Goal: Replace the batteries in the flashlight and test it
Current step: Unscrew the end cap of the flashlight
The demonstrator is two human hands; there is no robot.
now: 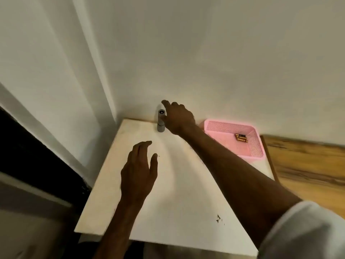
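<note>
My right hand [178,118], fingers spread and unclenched, reaches beside the one grey flashlight [161,120], which stands upright, long axis vertical, at the white table's [186,193] far edge against the wall. My left hand [138,176] hovers relaxed and empty over open tabletop. One pink basket [258,146] at the right corner holds at least two batteries [241,137]; blur hides the exact count.

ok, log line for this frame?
phase: reach | right hand: at upright flashlight, contact unclear | left hand: open over table | batteries: in pink basket
</note>
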